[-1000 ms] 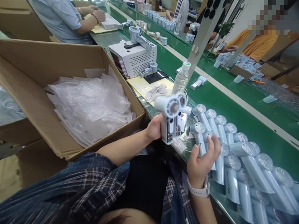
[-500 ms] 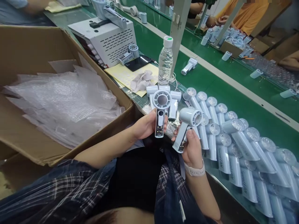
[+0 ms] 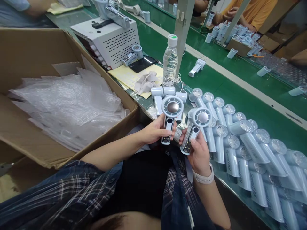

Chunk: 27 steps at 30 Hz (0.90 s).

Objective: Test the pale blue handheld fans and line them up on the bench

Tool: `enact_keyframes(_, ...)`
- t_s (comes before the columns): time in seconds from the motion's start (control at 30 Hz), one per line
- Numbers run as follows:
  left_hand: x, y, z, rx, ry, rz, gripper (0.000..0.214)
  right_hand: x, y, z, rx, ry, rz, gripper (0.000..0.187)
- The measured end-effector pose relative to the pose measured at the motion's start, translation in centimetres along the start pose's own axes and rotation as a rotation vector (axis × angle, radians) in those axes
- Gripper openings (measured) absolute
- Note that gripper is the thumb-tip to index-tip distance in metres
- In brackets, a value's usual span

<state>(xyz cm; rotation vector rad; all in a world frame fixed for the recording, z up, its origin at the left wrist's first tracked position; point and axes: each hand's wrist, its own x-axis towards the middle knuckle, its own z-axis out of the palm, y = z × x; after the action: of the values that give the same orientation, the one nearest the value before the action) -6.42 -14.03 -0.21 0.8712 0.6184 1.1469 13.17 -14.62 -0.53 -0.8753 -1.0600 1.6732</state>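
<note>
My left hand (image 3: 160, 130) is closed around the handle of a pale blue handheld fan (image 3: 172, 107). Its round ringed head faces me, and the handle front shows a dark circuit board. Beside it, my right hand (image 3: 197, 150) grips a second handheld fan (image 3: 202, 117), also with its ringed head toward me and the board in its handle exposed. The two fans are held side by side, slightly apart, above the bench edge. Just behind the left one lie several more fans (image 3: 157, 92), partly hidden by it.
Rows of stacked fans (image 3: 231, 164) cover the bench to the right. A water bottle (image 3: 170, 60) stands beyond my hands. At left is a cardboard box (image 3: 31, 48) of clear bubble bags (image 3: 79, 95). A white vented machine (image 3: 115, 41) sits behind. Co-workers are across the green conveyor (image 3: 216, 73).
The right-hand fan has turned, so its ringed head now faces me instead of pointing sideways. The left-hand fan has shifted slightly right, and the two are closer together.
</note>
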Motion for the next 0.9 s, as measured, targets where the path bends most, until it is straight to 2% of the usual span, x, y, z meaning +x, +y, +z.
enact_keyframes(0.2, -0.4, 0.1, -0.1, 0.024, 0.0, 0.026, 0.05, 0.3, 0.2, 0.1, -0.039, -0.002, 0.002, 0.035)
enact_keyframes(0.37, -0.4, -0.2, -0.2, -0.05, -0.024, 0.013, 0.06, 0.6, 0.4, 0.5, 0.035, -0.012, 0.033, 0.034)
enact_keyframes(0.5, -0.4, -0.4, -0.3, -0.066, 0.018, -0.007, 0.059, 0.5, 0.7, 0.4, 0.041, -0.002, 0.04, 0.036)
enact_keyframes(0.67, -0.4, -0.4, -0.4, -0.04, -0.013, -0.015, 0.055, 0.2, 1.0, 0.1, -0.019, 0.009, 0.032, 0.039)
enact_keyframes(0.9, 0.1, -0.9, -0.7, -0.087, 0.119, -0.032, 0.058, 0.3, 1.4, 0.3, 0.02, 0.057, 0.034, 0.025)
